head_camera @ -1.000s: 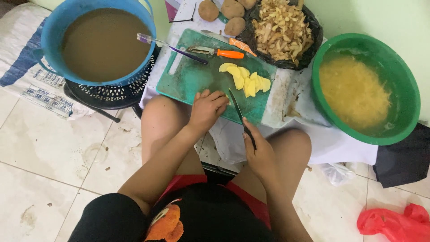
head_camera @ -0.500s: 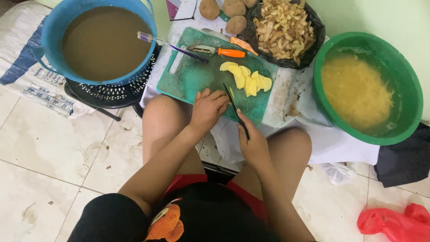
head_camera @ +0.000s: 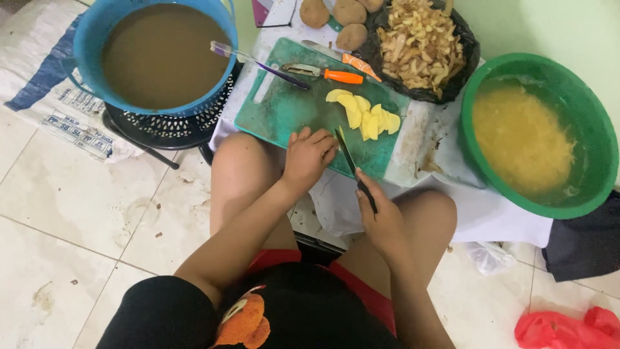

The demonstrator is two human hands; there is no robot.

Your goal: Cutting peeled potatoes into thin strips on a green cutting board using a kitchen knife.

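- The floor [head_camera: 71, 213] is pale tile, stained and speckled; a pale green wall [head_camera: 549, 26] stands at 1 o'clock.
- A low table [head_camera: 491, 213] under a white cloth carries the work things.
- Two basins: a blue one [head_camera: 90, 39] of brown water at 11 o'clock on a black crate [head_camera: 168, 129], and a green one [head_camera: 600, 129] of shredded yellow potato in water at 3 o'clock.
- One green cutting board [head_camera: 284, 110] lies at 12 o'clock, just above the knees.
- One black bag [head_camera: 465, 58] of peelings sits at 1 o'clock, three whole potatoes [head_camera: 352, 35] beside it.
- One red bag [head_camera: 568, 326] lies on the floor at 4 o'clock.
- One heap of yellow potato slices [head_camera: 365, 116] rests on the board.
- The left hand [head_camera: 309, 158] presses down on the board's near edge, its grip curled over something I cannot make out.
- The right hand [head_camera: 381, 216] is clamped on one black knife [head_camera: 352, 161], the blade on the board beside the left fingers.
- One orange-handled peeler [head_camera: 323, 73], another orange-handled knife [head_camera: 345, 59] and one toothbrush [head_camera: 258, 63] lie at the board's far edge.
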